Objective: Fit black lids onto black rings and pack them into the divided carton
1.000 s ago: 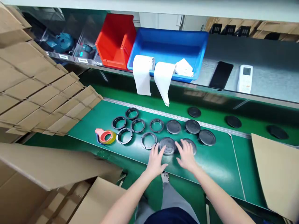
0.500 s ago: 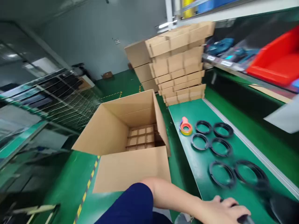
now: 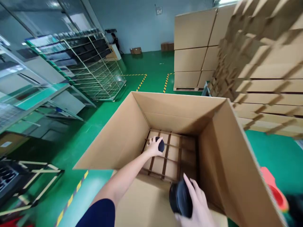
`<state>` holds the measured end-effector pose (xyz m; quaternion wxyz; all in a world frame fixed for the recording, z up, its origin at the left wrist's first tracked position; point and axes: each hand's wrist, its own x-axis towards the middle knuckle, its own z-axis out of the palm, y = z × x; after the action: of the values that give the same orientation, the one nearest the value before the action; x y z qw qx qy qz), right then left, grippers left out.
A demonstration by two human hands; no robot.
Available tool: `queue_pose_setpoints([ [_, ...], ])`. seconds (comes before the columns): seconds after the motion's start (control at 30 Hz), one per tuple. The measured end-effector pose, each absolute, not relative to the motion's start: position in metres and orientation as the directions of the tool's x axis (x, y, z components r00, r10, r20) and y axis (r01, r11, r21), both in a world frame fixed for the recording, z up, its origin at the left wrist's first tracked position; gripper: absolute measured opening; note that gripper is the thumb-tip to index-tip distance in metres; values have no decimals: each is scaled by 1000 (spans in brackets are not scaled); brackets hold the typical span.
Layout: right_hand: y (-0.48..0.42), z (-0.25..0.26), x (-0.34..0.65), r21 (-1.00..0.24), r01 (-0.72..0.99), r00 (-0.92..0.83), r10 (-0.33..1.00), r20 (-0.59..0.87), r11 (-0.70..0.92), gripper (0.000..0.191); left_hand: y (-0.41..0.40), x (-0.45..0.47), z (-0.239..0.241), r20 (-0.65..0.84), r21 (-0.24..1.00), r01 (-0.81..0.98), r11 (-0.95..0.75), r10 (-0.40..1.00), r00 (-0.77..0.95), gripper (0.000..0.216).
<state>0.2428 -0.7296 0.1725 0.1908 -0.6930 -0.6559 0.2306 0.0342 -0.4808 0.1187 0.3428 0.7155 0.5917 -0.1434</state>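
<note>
Both my hands have left the counter and its row of rings and swung over the open cardboard box (image 3: 220, 151). My left hand (image 3: 155, 146) is down inside, fingers wrapped on a black cap (image 3: 161, 145) over a cell of the divider grid (image 3: 176, 157). My right hand (image 3: 197, 205) clasps a stack of black caps (image 3: 180, 197) at the near rim, so packing is under way.

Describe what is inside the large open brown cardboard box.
A cardboard divider grid lines the large open brown cardboard box; the left hand lowers a black round part into one cell. Near cells are hidden.
</note>
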Motion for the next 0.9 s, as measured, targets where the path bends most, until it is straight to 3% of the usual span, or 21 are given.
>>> queue_pose_setpoints([
  [0.07,-639,112,205,-532,835,80,987,-139,-143,100,-441,10,54,-632,240,971,14,762,145,107],
  [0.2,-505,-21,167,-398,867,161,924,-347,-301,101,-383,-22,-52,-640,232,972,41,759,121,109],
  [0.4,-409,-158,141,-242,919,155,853,-499,-309,115,-348,-35,-160,-608,267,964,3,777,166,110],
  [0.53,-402,-214,129,-171,952,132,843,-521,-255,104,-354,-40,-206,-611,308,950,-41,757,231,106],
  [0.67,-417,-256,132,-129,979,90,899,-429,-159,79,-370,-49,-241,-572,340,936,-96,769,287,73],
  [0.9,-428,-283,140,-135,987,37,942,-332,-86,78,-391,-57,-277,-440,288,947,-144,858,264,68],
])
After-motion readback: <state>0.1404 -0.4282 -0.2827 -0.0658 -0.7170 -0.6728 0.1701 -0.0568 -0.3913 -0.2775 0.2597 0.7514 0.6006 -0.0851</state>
